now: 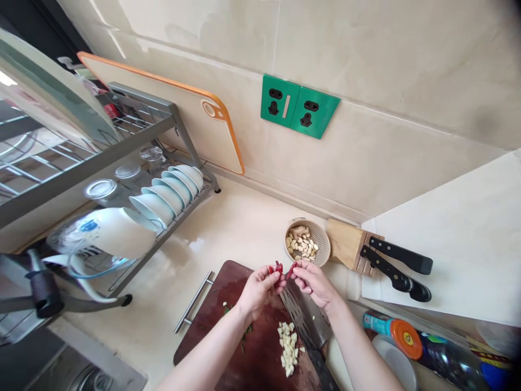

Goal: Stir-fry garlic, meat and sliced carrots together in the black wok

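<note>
Above the far end of a dark red-brown cutting board (220, 296), both hands are close together. My left hand (262, 288) is closed around several dried red chilies (278, 267). Between the fingertips of my right hand (312, 282) is a single red chili (291, 269). A kitchen knife (303, 320) lies on the board's right side, partly under my right hand. Beside the blade is a pile of chopped garlic (288, 347). Some green bits (249, 329) show near my left forearm. Just beyond my hands stands a beige strainer basket (323, 247) holding garlic cloves and a piece of ginger.
A wooden knife block (345, 244) with black-handled knives lies to the right of the basket. A metal dish rack (179, 217) with bowls and glasses fills the left. An orange-lidded jar (406, 338) is at lower right. Green sockets (299, 106) are on the wall.
</note>
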`<state>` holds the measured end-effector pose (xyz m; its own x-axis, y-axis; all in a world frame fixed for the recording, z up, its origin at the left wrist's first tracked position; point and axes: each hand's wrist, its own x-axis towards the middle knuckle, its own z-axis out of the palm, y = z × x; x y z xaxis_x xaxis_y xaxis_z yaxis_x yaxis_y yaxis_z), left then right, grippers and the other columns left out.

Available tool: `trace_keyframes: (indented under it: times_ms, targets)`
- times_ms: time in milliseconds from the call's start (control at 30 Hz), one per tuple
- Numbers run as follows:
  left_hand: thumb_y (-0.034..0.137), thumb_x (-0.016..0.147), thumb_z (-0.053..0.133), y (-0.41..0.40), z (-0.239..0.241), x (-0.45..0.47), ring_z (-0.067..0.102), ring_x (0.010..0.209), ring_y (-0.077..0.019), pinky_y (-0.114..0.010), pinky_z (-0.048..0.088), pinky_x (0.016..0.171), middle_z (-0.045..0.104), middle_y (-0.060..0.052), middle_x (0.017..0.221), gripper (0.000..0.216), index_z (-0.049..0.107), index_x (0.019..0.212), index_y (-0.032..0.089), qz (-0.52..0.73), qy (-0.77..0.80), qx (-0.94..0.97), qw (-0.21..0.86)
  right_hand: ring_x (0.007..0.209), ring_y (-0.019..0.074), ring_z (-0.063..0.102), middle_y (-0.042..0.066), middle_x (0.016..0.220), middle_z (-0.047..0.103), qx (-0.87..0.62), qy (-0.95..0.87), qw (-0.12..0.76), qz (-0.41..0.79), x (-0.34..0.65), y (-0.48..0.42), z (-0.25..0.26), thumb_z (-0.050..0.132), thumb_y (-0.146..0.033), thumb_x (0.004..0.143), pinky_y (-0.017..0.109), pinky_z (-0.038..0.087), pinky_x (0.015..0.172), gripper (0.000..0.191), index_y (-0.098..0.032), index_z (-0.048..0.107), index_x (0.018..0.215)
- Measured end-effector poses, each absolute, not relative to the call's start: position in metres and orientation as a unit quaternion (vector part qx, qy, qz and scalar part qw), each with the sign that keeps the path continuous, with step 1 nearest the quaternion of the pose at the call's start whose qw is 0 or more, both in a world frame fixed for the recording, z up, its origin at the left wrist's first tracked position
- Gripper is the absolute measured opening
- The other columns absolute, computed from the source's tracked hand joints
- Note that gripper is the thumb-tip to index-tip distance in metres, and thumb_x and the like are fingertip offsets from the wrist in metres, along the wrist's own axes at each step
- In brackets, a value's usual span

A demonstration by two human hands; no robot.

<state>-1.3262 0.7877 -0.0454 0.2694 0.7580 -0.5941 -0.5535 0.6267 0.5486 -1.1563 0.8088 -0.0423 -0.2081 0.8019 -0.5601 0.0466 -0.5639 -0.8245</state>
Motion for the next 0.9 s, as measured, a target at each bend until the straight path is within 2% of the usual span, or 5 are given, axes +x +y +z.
trace_keyframes:
  times_ms: [200, 333, 600, 900]
  targets:
    - [0.033, 0.054, 0.085, 0.767, -0.036, -1.333, 0.068, 0.067, -0.0166, -0.024, 0.050, 0.060, 0.073, -0.005, 0.072, 0.036, 0.067, 0.078, 0.014, 0.424, 0.445, 0.130, 0.778, 0.039, 0.0011, 0.033, -0.004, 0.061, 0.054, -0.520, -0.303, 0.297, 0.741, -1.178, 0.782, -0.048, 0.069, -0.041, 0.065, 0.015, 0.011, 0.035, 0.031, -0.016, 0.055, 0.075]
    - [0.033, 0.055, 0.084, 0.752, -0.034, -1.338, 0.068, 0.066, -0.0166, -0.024, 0.051, 0.060, 0.073, -0.005, 0.072, 0.035, 0.068, 0.080, 0.014, 0.430, 0.455, 0.138, 0.768, 0.040, 0.0012, 0.035, -0.004, 0.059, 0.056, -0.500, -0.298, 0.301, 0.755, -1.190, 0.768, -0.047, 0.070, -0.041, 0.068, 0.014, 0.015, 0.036, 0.032, -0.015, 0.056, 0.080]
    - [0.035, 0.053, 0.084, 0.714, -0.035, -1.358, 0.066, 0.063, -0.0163, -0.024, 0.052, 0.060, 0.072, -0.004, 0.067, 0.035, 0.070, 0.076, 0.013, 0.440, 0.492, 0.152, 0.736, 0.037, 0.0023, 0.032, -0.007, 0.050, 0.051, -0.532, -0.329, 0.287, 0.726, -1.219, 0.736, -0.046, 0.070, -0.044, 0.064, 0.016, 0.015, 0.034, 0.034, -0.016, 0.054, 0.076]
    - [0.042, 0.054, 0.082, 0.642, -0.061, -1.410, 0.064, 0.058, -0.0133, -0.024, 0.051, 0.058, 0.070, -0.004, 0.068, 0.043, 0.069, 0.083, 0.012, 0.443, 0.570, 0.153, 0.675, 0.042, 0.0056, 0.040, -0.001, 0.062, 0.059, -0.521, -0.390, 0.210, 0.730, -1.276, 0.675, -0.066, 0.063, -0.045, 0.069, 0.017, 0.025, 0.037, 0.032, -0.015, 0.059, 0.081]
